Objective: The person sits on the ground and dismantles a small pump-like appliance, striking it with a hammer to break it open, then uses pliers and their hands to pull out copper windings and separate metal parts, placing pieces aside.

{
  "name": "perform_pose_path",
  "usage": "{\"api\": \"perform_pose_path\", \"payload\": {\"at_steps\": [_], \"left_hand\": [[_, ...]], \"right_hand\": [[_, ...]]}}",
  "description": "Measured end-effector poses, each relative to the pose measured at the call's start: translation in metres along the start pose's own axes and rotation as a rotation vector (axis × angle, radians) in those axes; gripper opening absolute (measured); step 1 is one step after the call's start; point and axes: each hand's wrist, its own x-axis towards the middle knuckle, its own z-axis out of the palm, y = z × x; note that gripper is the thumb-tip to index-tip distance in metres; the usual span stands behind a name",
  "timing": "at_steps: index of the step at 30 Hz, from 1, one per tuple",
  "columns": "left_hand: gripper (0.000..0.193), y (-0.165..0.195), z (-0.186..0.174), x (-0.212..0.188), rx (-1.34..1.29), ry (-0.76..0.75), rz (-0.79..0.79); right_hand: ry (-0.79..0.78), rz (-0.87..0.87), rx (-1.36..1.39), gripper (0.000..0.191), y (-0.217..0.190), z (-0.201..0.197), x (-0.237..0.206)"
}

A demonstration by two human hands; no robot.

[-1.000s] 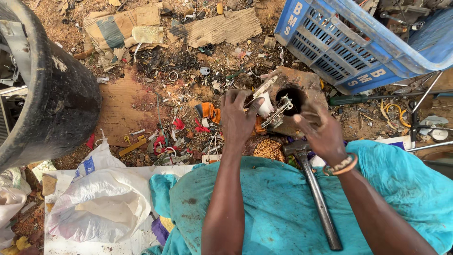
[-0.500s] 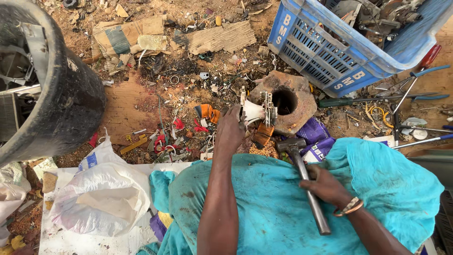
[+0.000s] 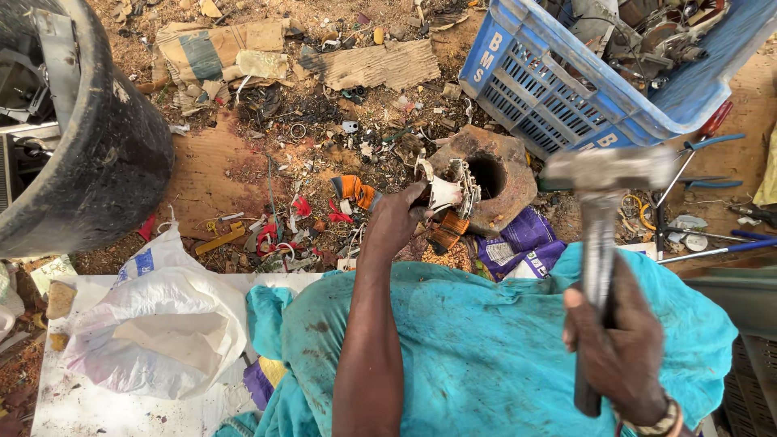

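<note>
Here, at the far left, a big black tub [image 3: 89, 154] stood on the dirt, and below it a white plastic bag [image 3: 154, 332] lay on a pale sheet [image 3: 97, 417]. Flattened cardboard [image 3: 376, 65] and small scraps of wire and plastic littered the ground beyond.

Your left hand [image 3: 396, 222] reached forward over your teal-covered lap [image 3: 477, 348] and was clenched around a small scrap part [image 3: 449, 194], a white plastic piece with metal plates on it. You pressed that part against the near rim of a rusty metal block [image 3: 502, 174] with a round hole in its top. An orange bit [image 3: 445, 231] sat just beneath your fingers, and a purple wrapper [image 3: 522, 243] lay beside the block on the right.

Further right, your right hand [image 3: 619, 340] was closed tight around the handle of a hammer [image 3: 603, 218], held upright, its head blurred and raised above the level of the block, well apart from the part in your other hand. A banded bracelet [image 3: 655, 421] showed at that wrist.

Behind the hammer a blue plastic crate [image 3: 550, 97] held metal scrap, tilted against the ground. On the far right, a red-handled screwdriver [image 3: 712, 121] and blue-handled pliers [image 3: 704, 158] lay on the dirt near thin metal rods.
</note>
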Motion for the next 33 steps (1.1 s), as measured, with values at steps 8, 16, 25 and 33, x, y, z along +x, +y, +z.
{"api": "perform_pose_path", "payload": {"at_steps": [8, 16, 25, 33], "left_hand": [[0.039, 0.002, -0.004, -0.001, -0.013, -0.035, 0.003], [0.063, 0.024, -0.021, -0.007, 0.045, -0.081, 0.001], [0.04, 0.001, -0.004, 0.0, 0.204, -0.07, 0.017], [0.036, 0.007, -0.005, -0.001, 0.191, -0.046, -0.008]], "right_hand": [[0.23, -0.538, -0.014, 0.045, -0.01, 0.01, 0.075], [-0.327, 0.458, -0.128, 0.056, 0.062, 0.041, 0.064], [0.092, -0.31, 0.061, 0.038, -0.022, -0.017, 0.054], [-0.285, 0.034, -0.385, 0.041, 0.029, 0.044, 0.075]]}}
